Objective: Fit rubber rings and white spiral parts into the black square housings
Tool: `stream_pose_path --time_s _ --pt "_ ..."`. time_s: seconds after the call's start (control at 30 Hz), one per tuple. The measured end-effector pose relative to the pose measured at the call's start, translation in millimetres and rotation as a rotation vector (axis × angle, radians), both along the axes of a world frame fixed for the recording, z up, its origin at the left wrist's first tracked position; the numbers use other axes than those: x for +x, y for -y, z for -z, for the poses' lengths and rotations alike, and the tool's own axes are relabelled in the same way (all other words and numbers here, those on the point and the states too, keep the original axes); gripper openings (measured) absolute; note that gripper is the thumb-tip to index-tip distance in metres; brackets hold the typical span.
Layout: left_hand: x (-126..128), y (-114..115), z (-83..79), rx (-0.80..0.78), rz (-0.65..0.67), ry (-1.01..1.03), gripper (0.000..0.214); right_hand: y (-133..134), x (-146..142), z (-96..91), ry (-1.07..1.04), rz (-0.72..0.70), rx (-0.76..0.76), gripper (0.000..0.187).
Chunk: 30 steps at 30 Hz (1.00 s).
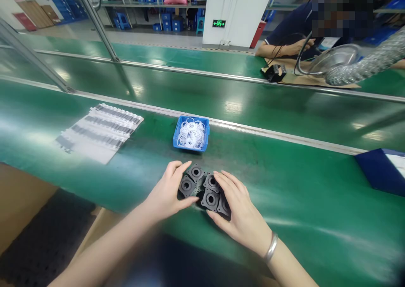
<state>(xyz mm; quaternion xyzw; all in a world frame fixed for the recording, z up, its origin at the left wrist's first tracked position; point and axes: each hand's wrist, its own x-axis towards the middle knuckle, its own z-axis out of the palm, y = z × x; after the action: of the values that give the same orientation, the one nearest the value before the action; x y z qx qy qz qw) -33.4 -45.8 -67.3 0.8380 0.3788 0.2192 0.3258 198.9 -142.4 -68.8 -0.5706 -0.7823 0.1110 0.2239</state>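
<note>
Several black square flanged parts with round centre holes sit in two groups on the green bench top. My left hand (167, 192) is curled round the left pair, with the thumb on the near side and the fingertips at the far side of a black flanged part (186, 185). Another flanged part (196, 172) lies at those fingertips. On the right, my right hand (242, 209) grips a cluster between thumb and fingers, including one flanged part (210, 199); its palm partly covers the rightmost one. A narrow gap parts the two groups.
A blue tray (175, 141) of white rings stands beyond my hands. Left of it lies a white sheet (98, 150) with grey strips. A dark blue bin (376, 169) is at the right. Across the metal rail, a co-worker's arm (281, 50) rests near a silver flexible duct (367, 65).
</note>
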Motion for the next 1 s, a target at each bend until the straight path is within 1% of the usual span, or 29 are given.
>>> stream_pose_path --time_s 0.07,0.13,0.2,0.27,0.3,0.4,0.43,0.47,0.5,0.53,0.63,0.7,0.73,0.8,0.87,0.93,1.0 --pt "-8.2 5.8 4.2 -0.011 -0.057 0.054 0.064 0.2 0.4 0.2 -0.007 -0.002 -0.003 0.076" --pt "-19.1 6.1 4.5 -0.075 -0.020 0.100 0.056 -0.7 0.5 0.1 -0.011 -0.009 -0.006 0.076" --pt "-28.0 0.4 1.8 -0.145 0.057 0.106 0.056 -2.3 0.5 -0.4 -0.010 -0.016 -0.007 0.075" --pt "-30.9 -10.5 -2.0 -0.158 0.133 0.075 0.065 -4.1 0.2 -0.9 -0.006 -0.024 -0.007 0.076" --pt "-29.6 -17.2 -3.5 -0.148 0.173 0.058 0.074 -5.0 -0.1 -1.0 -0.004 -0.026 -0.007 0.077" --pt "-16.6 -36.1 -4.2 -0.147 0.349 0.035 0.113 -6.7 -2.0 -0.1 -0.009 -0.022 0.001 0.079" --pt "-10.4 -39.9 -2.8 -0.160 0.404 0.034 0.120 -6.9 -2.5 0.7 -0.016 -0.016 0.005 0.081" --pt "-4.2 -41.6 -0.6 -0.169 0.439 0.037 0.123 -7.0 -2.8 1.6 -0.026 -0.010 0.007 0.082" --pt "1.7 -41.0 2.2 -0.173 0.449 0.042 0.124 -7.1 -2.7 2.6 -0.039 -0.001 0.009 0.084" --pt "6.9 -38.2 5.3 -0.174 0.432 0.048 0.122 -7.2 -2.0 3.6 -0.053 0.007 0.010 0.085" --pt "15.8 -22.3 13.9 -0.178 0.297 0.058 0.112 -8.7 4.1 5.4 -0.093 0.014 0.002 0.085" --pt "16.9 -13.5 15.5 -0.170 0.242 0.037 0.109 -10.9 11.0 5.4 -0.107 -0.023 -0.008 0.086" --pt "16.7 -11.7 14.5 -0.151 0.238 0.023 0.110 -12.1 14.9 5.3 -0.109 -0.053 -0.010 0.087" --pt "16.2 -13.6 9.4 -0.082 0.271 0.000 0.115 -14.3 22.5 5.6 -0.104 -0.109 -0.003 0.091" --pt "17.2 -20.5 2.4 -0.009 0.341 -0.028 0.119 -15.2 28.9 7.8 -0.110 -0.124 0.013 0.097" --pt "20.4 -27.9 -3.1 0.030 0.432 -0.044 0.119 -14.3 33.1 12.1 -0.145 -0.096 0.020 0.104" --pt "25.5 -32.5 -4.7 0.037 0.504 -0.021 0.115 -12.4 35.4 17.1 -0.195 -0.065 -0.007 0.109"
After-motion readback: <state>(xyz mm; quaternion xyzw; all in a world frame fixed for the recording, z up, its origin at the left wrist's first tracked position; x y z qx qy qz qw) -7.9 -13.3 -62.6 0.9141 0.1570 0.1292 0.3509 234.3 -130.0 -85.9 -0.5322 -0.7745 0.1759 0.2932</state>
